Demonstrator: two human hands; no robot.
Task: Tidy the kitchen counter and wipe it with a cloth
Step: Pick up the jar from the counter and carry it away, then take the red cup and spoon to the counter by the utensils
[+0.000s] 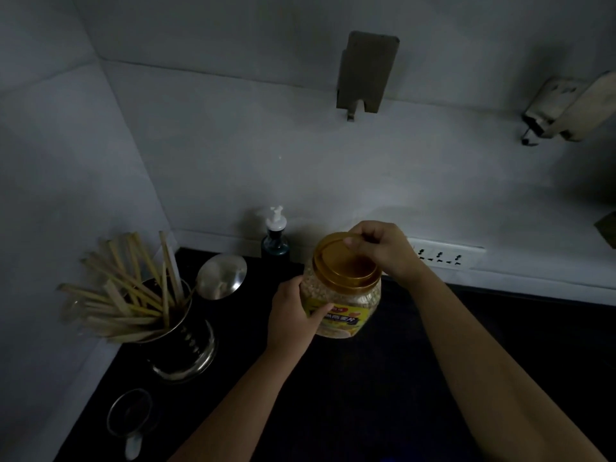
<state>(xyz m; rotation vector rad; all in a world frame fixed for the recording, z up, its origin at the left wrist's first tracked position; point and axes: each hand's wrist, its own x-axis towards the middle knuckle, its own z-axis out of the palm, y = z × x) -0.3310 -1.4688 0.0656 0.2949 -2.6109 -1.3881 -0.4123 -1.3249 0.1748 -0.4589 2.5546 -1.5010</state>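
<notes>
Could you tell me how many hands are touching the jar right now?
2. The left hand grips the jar by its side; the right hand rests on its lid. Neither is hidden.

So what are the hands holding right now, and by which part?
Both hold the clear plastic jar. The left hand wraps its side at the label; the right hand grips the rim of the gold lid from above.

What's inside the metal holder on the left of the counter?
The metal holder holds a fanned bundle of pale chopsticks, their upper ends sticking out. Their lower ends and the holder's bottom are hidden by its wall.
</notes>
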